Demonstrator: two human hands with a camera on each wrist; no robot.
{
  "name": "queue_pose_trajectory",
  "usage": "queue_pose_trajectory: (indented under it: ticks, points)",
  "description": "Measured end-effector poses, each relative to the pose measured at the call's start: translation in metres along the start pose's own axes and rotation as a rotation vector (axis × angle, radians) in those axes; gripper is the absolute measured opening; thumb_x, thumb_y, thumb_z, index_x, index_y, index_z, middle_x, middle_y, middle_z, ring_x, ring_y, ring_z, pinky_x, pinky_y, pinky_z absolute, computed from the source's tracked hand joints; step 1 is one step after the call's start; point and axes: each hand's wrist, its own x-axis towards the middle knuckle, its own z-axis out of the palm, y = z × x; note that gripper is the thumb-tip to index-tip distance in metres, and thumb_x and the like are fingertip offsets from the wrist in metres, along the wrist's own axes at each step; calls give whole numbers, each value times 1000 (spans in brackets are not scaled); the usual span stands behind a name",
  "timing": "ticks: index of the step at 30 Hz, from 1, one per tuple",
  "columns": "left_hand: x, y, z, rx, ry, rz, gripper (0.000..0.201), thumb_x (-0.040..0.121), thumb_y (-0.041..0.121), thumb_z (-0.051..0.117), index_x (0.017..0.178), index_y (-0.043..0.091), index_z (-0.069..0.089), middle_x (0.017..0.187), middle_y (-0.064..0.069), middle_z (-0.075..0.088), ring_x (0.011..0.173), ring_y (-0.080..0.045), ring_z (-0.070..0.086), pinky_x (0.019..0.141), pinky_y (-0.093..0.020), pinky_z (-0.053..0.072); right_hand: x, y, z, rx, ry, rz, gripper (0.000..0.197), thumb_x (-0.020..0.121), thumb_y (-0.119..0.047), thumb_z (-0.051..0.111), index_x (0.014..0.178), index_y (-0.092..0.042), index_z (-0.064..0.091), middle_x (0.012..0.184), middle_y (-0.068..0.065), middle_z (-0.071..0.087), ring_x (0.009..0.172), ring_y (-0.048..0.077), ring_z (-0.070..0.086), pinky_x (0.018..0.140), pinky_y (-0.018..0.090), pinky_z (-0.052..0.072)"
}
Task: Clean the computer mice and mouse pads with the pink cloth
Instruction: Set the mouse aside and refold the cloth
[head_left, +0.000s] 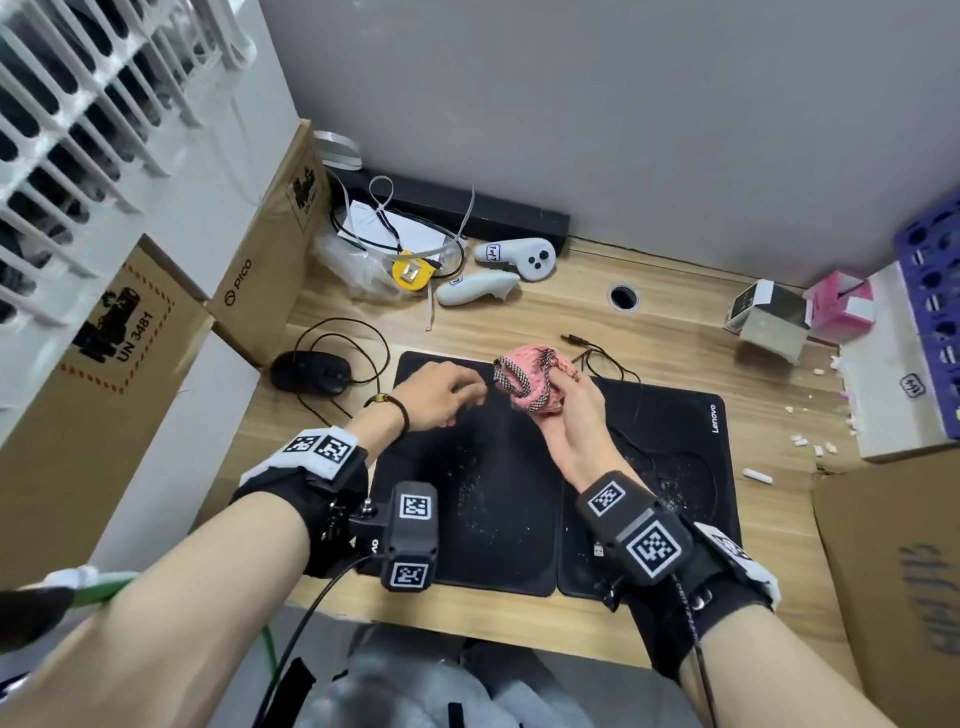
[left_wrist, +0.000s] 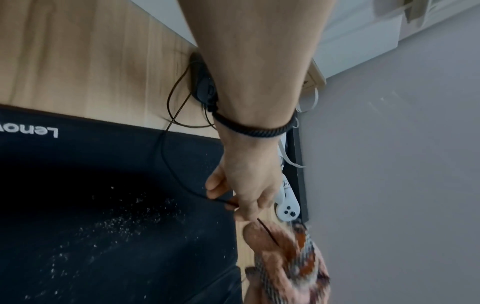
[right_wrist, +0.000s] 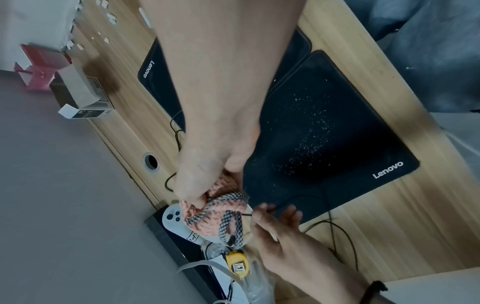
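Two black Lenovo mouse pads lie side by side, the left pad (head_left: 483, 519) and the right pad (head_left: 691, 415), both speckled with white crumbs. A black wired mouse (head_left: 311, 371) sits on the desk left of them. My right hand (head_left: 566, 405) grips the bunched pink cloth (head_left: 530, 379) with its checked border, raised above the pads' far edge. My left hand (head_left: 480, 389) pinches a thin black cable (left_wrist: 182, 181) just beside the cloth (left_wrist: 285, 257). The cable's end runs into the cloth (right_wrist: 215, 218), where it is hidden.
Two white controllers (head_left: 514, 257), a yellow tape measure (head_left: 410, 273) and tangled wires lie at the back. Cardboard boxes (head_left: 260, 280) stand left. A grey box (head_left: 769, 319), a pink box (head_left: 839, 306) and a white box (head_left: 898, 374) crowd the right. A USB plug (head_left: 574, 339) lies behind the right pad.
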Motion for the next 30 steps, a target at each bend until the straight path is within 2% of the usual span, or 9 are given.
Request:
queue_pose_trajectory:
  ticks: [6, 10, 13, 16, 19, 22, 25, 27, 30]
  points:
    - [-25, -73, -32, 159, 316, -372, 25, 91, 29, 52, 71, 20, 64, 77, -3, 68, 65, -24, 65, 68, -29, 53, 15, -22, -19, 32, 163, -118, 29, 98, 1, 46, 126, -1, 54, 120, 20, 65, 114, 42, 62, 88, 50, 52]
    - [-49, -110, -41, 181, 477, -542, 23, 92, 29, 53, 79, 25, 71, 90, -11, 72, 78, -31, 65, 65, -31, 49, 22, -30, -26, 55, 185, -155, 15, 97, 1, 49, 105, -11, 54, 111, 16, 64, 101, 30, 64, 80, 41, 54]
    - [-54, -115, -36, 92, 567, -647, 23, 94, 20, 51, 96, 14, 73, 102, -17, 69, 86, -33, 61, 63, -30, 40, 22, -23, -22, 86, 184, -136, 21, 98, 0, 48, 116, -9, 55, 112, 15, 65, 104, 31, 64, 84, 43, 54]
    - [-51, -106, -31, 20, 586, -716, 35, 95, 14, 49, 129, 8, 57, 124, -23, 59, 112, -40, 55, 85, -38, 43, 20, -11, -20, 81, 218, -116, 28, 96, -1, 47, 123, -5, 54, 120, 19, 65, 113, 39, 62, 77, 39, 56]
    - [-40, -83, -29, -31, 576, -585, 56, 93, 12, 50, 147, 13, 35, 141, -19, 42, 124, -38, 46, 98, -37, 37, 18, -4, -19, 88, 227, -69, 38, 96, -2, 46, 134, -2, 48, 129, 25, 60, 120, 44, 58, 77, 39, 57]
    - [-25, -52, -23, 0, 529, -344, 58, 87, 8, 46, 144, 18, 41, 140, -6, 42, 117, -31, 53, 94, -36, 43, 14, -2, -16, 96, 183, -42, 34, 99, 0, 45, 132, -2, 47, 125, 20, 61, 116, 36, 60, 78, 41, 54]
    - [-8, -19, -13, -136, 262, -138, 49, 94, 16, 46, 142, 25, 42, 135, 9, 48, 78, -23, 66, 59, -30, 54, 14, 3, -11, 84, 119, -23, 18, 99, 0, 46, 114, -8, 52, 112, 16, 63, 104, 30, 62, 75, 39, 53]
    - [1, -3, -4, -195, 46, -74, 39, 99, 26, 43, 138, 26, 46, 122, 9, 56, 59, -16, 63, 43, -23, 48, 14, 5, -6, 76, 98, -9, 15, 99, 0, 46, 100, -13, 53, 102, 13, 64, 95, 27, 63, 74, 39, 52]
    - [4, 8, 3, -113, -98, -18, 26, 100, 26, 41, 100, 18, 66, 78, 1, 60, 52, -11, 54, 46, -21, 50, 16, 5, -6, 54, 92, -26, 15, 99, 0, 47, 98, -13, 54, 98, 11, 65, 93, 26, 63, 75, 39, 52]
